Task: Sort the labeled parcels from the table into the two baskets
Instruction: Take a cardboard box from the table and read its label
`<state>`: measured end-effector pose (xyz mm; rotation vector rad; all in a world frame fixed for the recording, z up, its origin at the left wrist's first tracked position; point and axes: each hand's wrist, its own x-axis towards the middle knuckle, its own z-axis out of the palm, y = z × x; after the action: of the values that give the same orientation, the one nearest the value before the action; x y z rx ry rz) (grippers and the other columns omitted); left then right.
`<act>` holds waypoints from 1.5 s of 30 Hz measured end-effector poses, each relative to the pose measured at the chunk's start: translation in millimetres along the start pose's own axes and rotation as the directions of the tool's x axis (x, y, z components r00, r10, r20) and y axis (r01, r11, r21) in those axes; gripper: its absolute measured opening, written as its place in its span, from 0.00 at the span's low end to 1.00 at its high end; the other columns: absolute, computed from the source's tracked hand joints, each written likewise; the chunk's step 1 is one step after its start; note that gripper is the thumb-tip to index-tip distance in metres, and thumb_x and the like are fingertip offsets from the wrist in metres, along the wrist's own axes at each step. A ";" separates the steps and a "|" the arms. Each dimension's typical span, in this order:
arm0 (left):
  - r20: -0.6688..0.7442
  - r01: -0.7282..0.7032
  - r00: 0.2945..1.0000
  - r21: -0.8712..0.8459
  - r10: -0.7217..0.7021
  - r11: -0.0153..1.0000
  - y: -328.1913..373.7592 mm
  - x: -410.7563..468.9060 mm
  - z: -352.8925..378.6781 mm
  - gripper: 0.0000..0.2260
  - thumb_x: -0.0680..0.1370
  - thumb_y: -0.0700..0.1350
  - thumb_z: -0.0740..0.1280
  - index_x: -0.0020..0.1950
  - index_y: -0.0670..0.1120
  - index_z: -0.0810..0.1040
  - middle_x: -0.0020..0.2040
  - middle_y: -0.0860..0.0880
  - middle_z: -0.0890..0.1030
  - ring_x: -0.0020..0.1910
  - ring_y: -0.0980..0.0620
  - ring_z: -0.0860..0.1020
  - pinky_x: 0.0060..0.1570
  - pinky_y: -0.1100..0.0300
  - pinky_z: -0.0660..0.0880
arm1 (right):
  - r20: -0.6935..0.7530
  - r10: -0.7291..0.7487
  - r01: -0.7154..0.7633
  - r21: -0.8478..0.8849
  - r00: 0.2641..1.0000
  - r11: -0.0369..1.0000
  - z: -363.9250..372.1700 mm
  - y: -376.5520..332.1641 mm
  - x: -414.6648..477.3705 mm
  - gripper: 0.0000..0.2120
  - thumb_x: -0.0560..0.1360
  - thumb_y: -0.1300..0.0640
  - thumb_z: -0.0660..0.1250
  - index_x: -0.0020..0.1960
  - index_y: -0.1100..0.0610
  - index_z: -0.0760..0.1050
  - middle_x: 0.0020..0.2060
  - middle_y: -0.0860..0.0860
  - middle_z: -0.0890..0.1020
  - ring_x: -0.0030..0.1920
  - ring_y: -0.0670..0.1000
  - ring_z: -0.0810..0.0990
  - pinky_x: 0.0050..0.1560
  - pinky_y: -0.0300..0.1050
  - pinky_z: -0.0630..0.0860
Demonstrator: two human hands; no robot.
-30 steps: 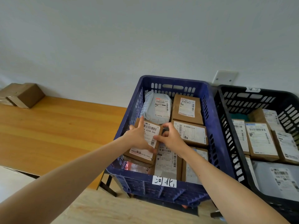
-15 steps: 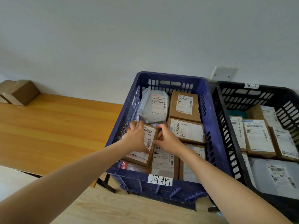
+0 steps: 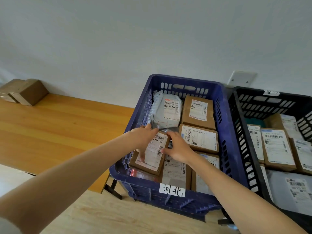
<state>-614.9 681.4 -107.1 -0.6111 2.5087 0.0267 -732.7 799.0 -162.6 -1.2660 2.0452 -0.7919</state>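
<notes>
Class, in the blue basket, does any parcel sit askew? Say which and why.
The brown box under the left hand and right hand, near left in the blue basket, lies tilted, propped on a shiny parcel beneath; neighbouring boxes lie flat.

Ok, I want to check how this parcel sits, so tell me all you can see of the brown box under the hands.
The brown box is cardboard, its white label with barcodes and "A208 066" facing up. It lies slightly tilted in the near left corner of the blue basket, over a shiny packet. The left hand rests on it, thumb on the label; the right hand touches its right edge.
</notes>
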 end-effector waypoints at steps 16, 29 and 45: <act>-0.037 0.028 0.999 0.271 -0.018 0.962 8.7 0.0 -2.0 0.57 0.61 0.59 0.79 0.76 0.39 0.48 0.73 0.39 0.64 0.71 0.40 0.64 0.71 0.48 0.63 | 0.081 0.001 -0.001 0.001 0.997 1.000 1.6 4.7 17.1 0.26 0.67 0.54 0.77 0.60 0.51 0.67 0.57 0.49 0.77 0.55 0.47 0.77 0.51 0.42 0.77; -0.157 0.024 0.987 0.389 0.040 0.921 6.0 -23.1 16.1 0.45 0.75 0.58 0.67 0.77 0.36 0.44 0.78 0.37 0.49 0.77 0.41 0.50 0.76 0.49 0.49 | 0.422 0.210 -0.074 -0.316 0.882 0.946 -11.1 -23.8 76.3 0.44 0.64 0.37 0.75 0.72 0.57 0.64 0.63 0.53 0.75 0.60 0.52 0.75 0.60 0.49 0.73; -0.007 0.069 0.998 -0.033 -0.069 0.997 18.8 -55.5 49.4 0.19 0.78 0.38 0.63 0.68 0.49 0.69 0.60 0.44 0.76 0.53 0.44 0.78 0.49 0.51 0.77 | 0.659 0.294 -0.171 -0.246 0.692 0.954 -9.5 -8.5 116.1 0.40 0.56 0.32 0.74 0.62 0.48 0.67 0.51 0.45 0.82 0.52 0.46 0.79 0.62 0.46 0.68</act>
<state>-556.5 728.7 -122.1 -0.7123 2.4979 0.0404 -777.5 691.4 -170.7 -1.1196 1.6024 0.0133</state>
